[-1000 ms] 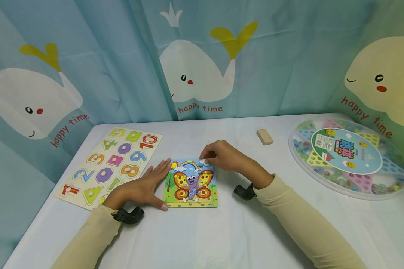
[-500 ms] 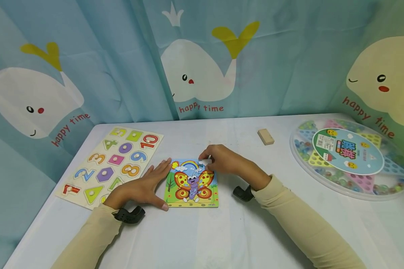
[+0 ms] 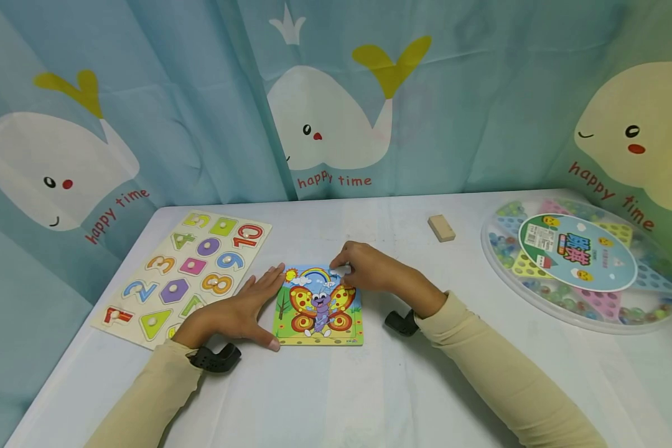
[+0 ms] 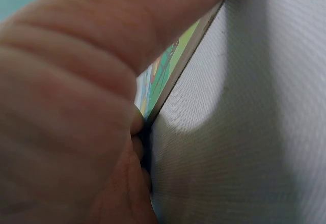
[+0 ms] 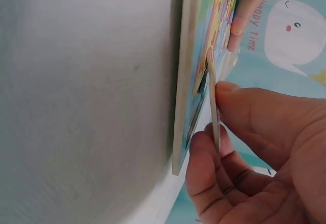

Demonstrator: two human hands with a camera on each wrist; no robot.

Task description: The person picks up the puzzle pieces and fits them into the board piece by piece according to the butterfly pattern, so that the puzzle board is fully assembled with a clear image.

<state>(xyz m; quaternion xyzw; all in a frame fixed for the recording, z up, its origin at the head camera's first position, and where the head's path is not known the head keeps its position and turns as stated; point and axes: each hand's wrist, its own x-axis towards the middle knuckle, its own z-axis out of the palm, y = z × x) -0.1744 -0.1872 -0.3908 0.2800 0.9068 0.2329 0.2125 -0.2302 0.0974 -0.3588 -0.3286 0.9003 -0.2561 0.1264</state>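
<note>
A square butterfly jigsaw puzzle (image 3: 308, 341) lies flat on the table in the middle of the head view. My left hand (image 3: 239, 316) rests along its left side, fingers stretched toward the top corner and thumb at the bottom corner. In the left wrist view the thumb (image 4: 127, 20) crosses in front of the board's edge. My right hand (image 3: 372, 269) is over the top right corner. Between its thumb and fingers it pinches a thin puzzle piece (image 5: 214, 109), tilted up from the board with a dark gap under it in the right wrist view.
Left of the puzzle lies a number-and-shape peg board (image 3: 162, 264), partly behind my left hand. A small wooden block (image 3: 441, 228) sits toward the back. To the right is a round clear marble game box (image 3: 579, 252). A whale-print curtain (image 3: 213, 124) hangs behind the table.
My right hand has come slightly down toward the board, still pinching the piece at the top right corner. The left hand stays in place on the puzzle's left side.
</note>
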